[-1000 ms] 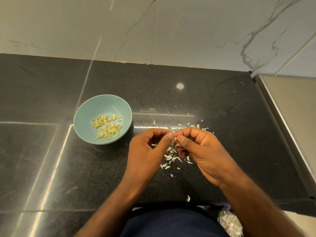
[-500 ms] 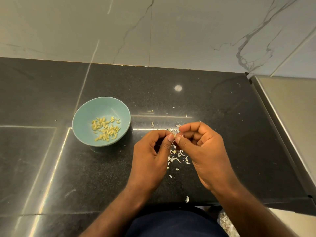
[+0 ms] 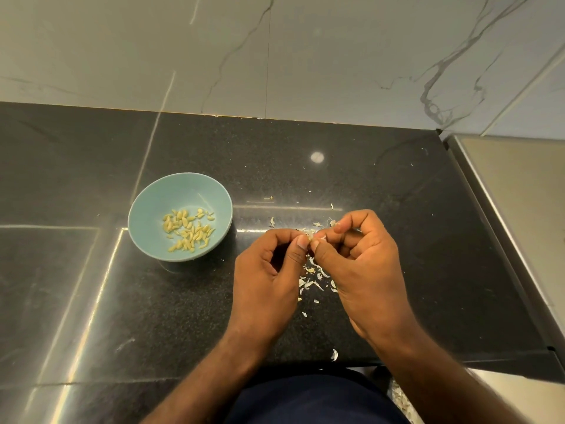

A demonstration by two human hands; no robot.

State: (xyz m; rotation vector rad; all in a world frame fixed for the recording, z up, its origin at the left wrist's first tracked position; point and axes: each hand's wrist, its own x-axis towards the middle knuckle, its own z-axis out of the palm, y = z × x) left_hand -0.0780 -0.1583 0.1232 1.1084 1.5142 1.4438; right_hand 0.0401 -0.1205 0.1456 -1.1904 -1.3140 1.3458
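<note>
Over the black counter (image 3: 382, 185), my left hand (image 3: 269, 280) and my right hand (image 3: 363, 270) meet at their thumbs and forefingers, both pinching one small pale seed (image 3: 310, 238) between them. Most of the seed is hidden by the fingertips. A pale blue bowl (image 3: 153, 221) stands to the left of the hands and holds several peeled yellowish seeds (image 3: 188, 229). White husk bits (image 3: 312, 280) lie scattered on the counter under and beyond the hands.
A marble-patterned wall (image 3: 305, 56) rises behind the counter. A steel surface (image 3: 519, 209) adjoins the counter on the right. One husk flake (image 3: 334, 354) lies near the counter's front edge. Dark clothing (image 3: 305, 402) shows at the bottom.
The hands have stayed together at the seed, with only small shifts of the fingers. My right forefinger has lifted a little. The bowl has not moved.
</note>
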